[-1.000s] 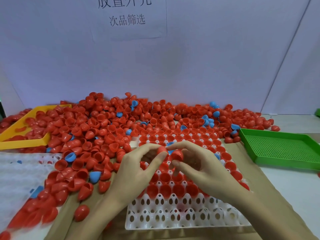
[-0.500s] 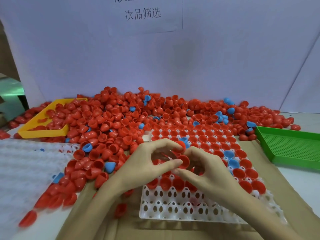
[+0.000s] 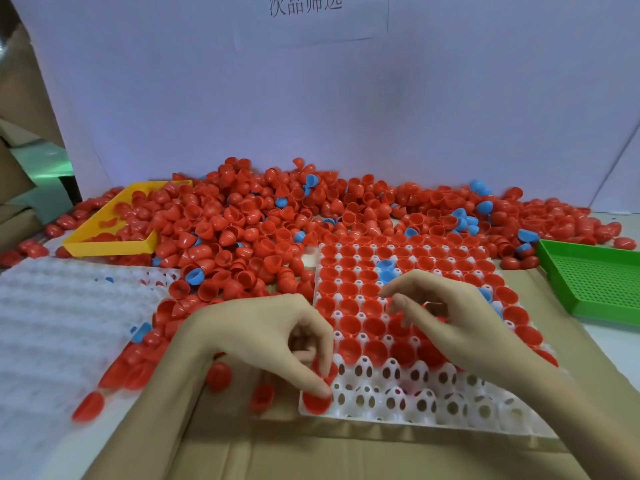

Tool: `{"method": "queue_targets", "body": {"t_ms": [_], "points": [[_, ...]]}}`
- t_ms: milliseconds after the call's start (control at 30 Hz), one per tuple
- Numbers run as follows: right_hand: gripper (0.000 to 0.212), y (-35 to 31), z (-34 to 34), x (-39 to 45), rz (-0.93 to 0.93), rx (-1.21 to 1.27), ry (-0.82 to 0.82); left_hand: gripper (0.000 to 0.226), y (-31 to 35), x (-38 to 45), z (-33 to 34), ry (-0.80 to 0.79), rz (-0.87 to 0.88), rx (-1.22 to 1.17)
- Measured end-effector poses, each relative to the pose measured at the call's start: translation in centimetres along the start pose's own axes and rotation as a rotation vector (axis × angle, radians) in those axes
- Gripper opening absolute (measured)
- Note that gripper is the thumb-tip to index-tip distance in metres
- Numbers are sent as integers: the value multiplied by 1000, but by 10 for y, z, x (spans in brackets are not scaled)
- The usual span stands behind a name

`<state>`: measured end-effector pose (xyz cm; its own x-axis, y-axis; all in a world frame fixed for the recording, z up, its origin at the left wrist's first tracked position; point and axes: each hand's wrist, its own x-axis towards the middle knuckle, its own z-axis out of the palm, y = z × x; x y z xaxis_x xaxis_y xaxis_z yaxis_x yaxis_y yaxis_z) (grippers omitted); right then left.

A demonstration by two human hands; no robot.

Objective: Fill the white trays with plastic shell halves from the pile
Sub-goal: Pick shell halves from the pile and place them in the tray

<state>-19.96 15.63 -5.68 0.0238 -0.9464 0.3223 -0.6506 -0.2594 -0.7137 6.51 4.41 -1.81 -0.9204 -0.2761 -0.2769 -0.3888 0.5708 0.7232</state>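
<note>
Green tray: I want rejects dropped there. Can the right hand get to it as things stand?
Probably yes: the right hand hovers over the white tray, and nothing stands between it and the green tray.

lighting: even, fairly bright, diffuse, seemingly from overhead; cool violet cast on the white backdrop (image 3: 450, 109).
shadows: soft and short, under the left hand (image 3: 263, 337) and right hand (image 3: 446, 320); darker in the far left corner.
glare: small highlights on the red shells (image 3: 221, 223); pale wash on the white tray at left (image 3: 52, 323), its cells hard to read.
blur: motion smear on loose shells at lower left.
distortion: wide-angle bending, straight lines lean outward at the edges.
</note>
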Motion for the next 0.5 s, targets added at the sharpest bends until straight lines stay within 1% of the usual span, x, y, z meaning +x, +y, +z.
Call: {"method": "queue_targets", "body": {"t_ms": [133,333,400,433,467,500], "points": [[20,0,1,-1,1,-6,-8,28,1,4,6,-3,-42,58],[23,1,1,-1,4,-12,-19,32,-4,4,7,22,-44,88],[24,1,0,-1,0,-11,-13,33,-6,2,4,28,-28,57],[25,2,-1,-1,-1,-10,-9,32,-8,0,1,55,-17,19],[25,1,-1,-1,-1,-8,-6,30,-12,0,-3,118,-8,-13],[25,1,-1,-1,-2,-5,-3,29,-17,2,-5,229,-1,-29]]}}
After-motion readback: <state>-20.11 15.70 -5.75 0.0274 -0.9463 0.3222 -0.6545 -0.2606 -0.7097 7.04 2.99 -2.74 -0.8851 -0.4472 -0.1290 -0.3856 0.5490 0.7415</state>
